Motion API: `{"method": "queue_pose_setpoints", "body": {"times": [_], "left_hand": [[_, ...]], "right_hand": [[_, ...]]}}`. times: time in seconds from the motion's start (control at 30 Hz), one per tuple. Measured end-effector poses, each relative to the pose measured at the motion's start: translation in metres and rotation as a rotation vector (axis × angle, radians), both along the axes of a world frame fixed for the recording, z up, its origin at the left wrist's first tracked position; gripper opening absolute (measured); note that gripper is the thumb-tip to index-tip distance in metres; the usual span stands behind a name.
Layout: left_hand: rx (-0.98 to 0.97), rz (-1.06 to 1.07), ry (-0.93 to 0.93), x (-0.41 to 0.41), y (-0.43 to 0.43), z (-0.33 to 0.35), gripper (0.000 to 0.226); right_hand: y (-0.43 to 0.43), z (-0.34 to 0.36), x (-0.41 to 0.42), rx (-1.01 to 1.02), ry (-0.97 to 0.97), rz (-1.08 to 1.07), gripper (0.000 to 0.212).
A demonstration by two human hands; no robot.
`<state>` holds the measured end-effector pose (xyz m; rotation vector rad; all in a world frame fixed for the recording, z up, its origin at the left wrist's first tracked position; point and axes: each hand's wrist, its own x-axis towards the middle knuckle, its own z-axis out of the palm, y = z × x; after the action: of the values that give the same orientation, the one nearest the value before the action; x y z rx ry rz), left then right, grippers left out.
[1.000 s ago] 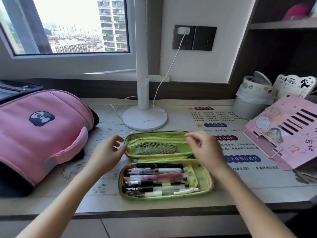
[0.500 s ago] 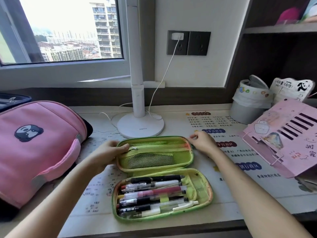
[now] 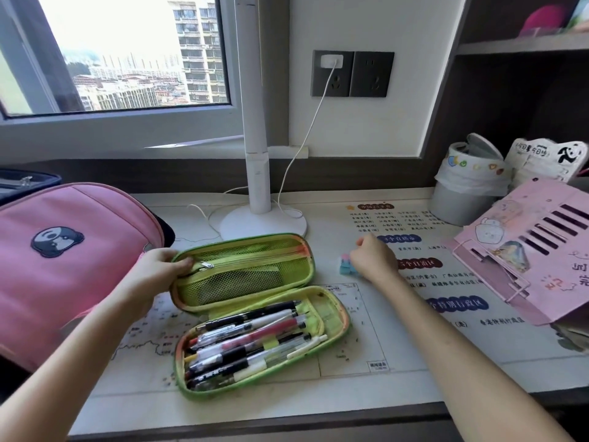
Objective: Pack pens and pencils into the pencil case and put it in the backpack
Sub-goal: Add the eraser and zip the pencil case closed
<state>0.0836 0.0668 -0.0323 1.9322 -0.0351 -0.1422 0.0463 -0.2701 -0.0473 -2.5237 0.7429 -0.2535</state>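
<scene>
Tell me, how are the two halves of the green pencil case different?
The lid half has a zipped mesh pocket and is tipped up, with the left hand holding its end. The bottom half lies flat on the desk and is full of pens. Both are the same long oval, green outside and yellow-green inside.

One pencil case [image 3: 255, 301], one backpack [image 3: 63, 266], two hands (pens uncountable).

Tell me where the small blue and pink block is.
In the head view, the small blue and pink block lies on the desk mat, right of the pencil case, at the right hand.
</scene>
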Motion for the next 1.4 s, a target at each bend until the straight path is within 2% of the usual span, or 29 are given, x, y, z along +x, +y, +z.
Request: {"method": "queue_pose_setpoints", "body": {"times": [0.07,0.17,0.27,0.43,0.53,0.63,0.7,0.8,0.87,0.93,1.03,1.2,1.3,1.4], "left_hand": [[0.010,0.009,-0.027,-0.001,-0.003,0.001,0.011],[0.072,0.059,-0.150,-0.006,-0.008,0.001,0.011],[0.156,0.125,-0.321,-0.015,-0.016,-0.001,0.013],[0.189,0.190,-0.503,-0.019,-0.023,-0.011,0.014],[0.167,0.256,-0.564,-0.021,-0.037,-0.014,0.013],[0.134,0.307,-0.554,-0.020,-0.052,-0.016,0.015],[0.114,0.313,-0.547,-0.019,-0.062,-0.017,0.016],[0.090,0.290,-0.517,-0.018,-0.075,-0.019,0.014],[0.047,0.268,-0.468,-0.013,-0.078,-0.022,0.015],[-0.022,0.236,-0.422,-0.009,-0.076,-0.025,0.015],[-0.108,0.145,-0.322,-0.008,-0.072,-0.029,0.013],[-0.294,0.043,-0.077,-0.001,-0.063,-0.034,0.019],[-0.363,0.013,0.010,0.004,-0.063,-0.029,0.016],[-0.360,-0.070,0.026,0.006,-0.061,-0.023,0.007]], "right_hand": [[0.008,-0.004,0.001,-0.091,0.085,0.066,0.017],[0.015,-0.008,0.001,-0.173,0.109,0.098,0.030],[0.016,-0.006,-0.003,-0.166,0.081,0.079,0.022],[0.010,0.008,-0.026,0.072,-0.065,0.061,0.023],[0.012,0.021,-0.049,0.202,-0.163,0.150,0.025],[0.024,0.041,-0.075,0.280,-0.155,0.284,0.022],[0.034,0.053,-0.086,0.261,-0.020,0.397,0.016],[0.049,0.053,-0.087,0.072,0.209,0.485,0.010],[0.054,0.044,-0.082,-0.083,0.250,0.450,0.011],[0.052,0.036,-0.079,-0.167,0.213,0.408,0.013],[0.045,0.039,-0.085,-0.109,0.182,0.411,0.015],[0.031,0.048,-0.101,0.185,0.246,0.512,0.009],[0.030,0.047,-0.106,0.238,0.133,0.563,0.002],[0.029,0.042,-0.109,0.227,0.046,0.605,0.012]]}}
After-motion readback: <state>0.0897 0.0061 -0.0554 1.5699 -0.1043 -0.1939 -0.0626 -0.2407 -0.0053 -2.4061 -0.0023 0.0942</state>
